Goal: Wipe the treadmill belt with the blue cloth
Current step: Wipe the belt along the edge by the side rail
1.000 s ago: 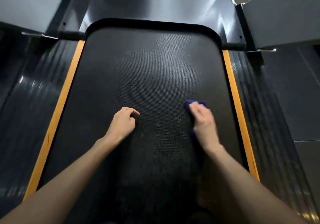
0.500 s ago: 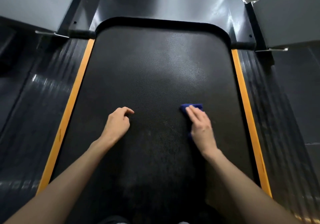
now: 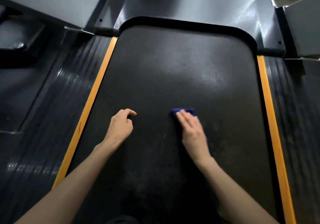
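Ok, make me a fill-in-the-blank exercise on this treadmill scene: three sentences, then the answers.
1. The right hand presses a ____ cloth flat on the treadmill belt.
2. The left hand, its fingers curled, holds ____.
3. Orange stripes run along ____ long sides of the belt.

Missing words: blue; nothing; both

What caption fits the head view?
Right hand presses a blue cloth on the treadmill belt; left hand rests curled alongside.
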